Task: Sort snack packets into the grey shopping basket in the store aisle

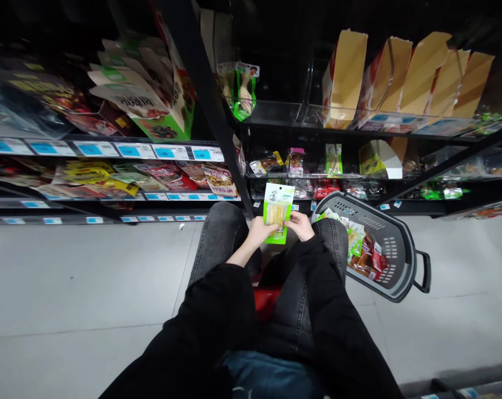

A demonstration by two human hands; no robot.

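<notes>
Between my knees I hold up a green and white snack packet (pixel 278 209) with a clear window showing pale yellow strips. My left hand (pixel 259 231) grips its lower left side, thumb across the front. At its right edge, my right hand (pixel 300 225) pinches the packet between thumb and fingers. Beside my right knee stands a grey shopping basket (pixel 404 271) holding several green packets (pixel 356 242) and red-brown packets (pixel 365 260).
In front is a dark shelf unit with a post (pixel 217 88), cardboard display boxes (pixel 346 77) and a drumstick-shaped packet (pixel 244 91). Bagged snacks (pixel 96 174) lie on the left shelves above price labels (pixel 134 151). The floor (pixel 88 271) is pale tile.
</notes>
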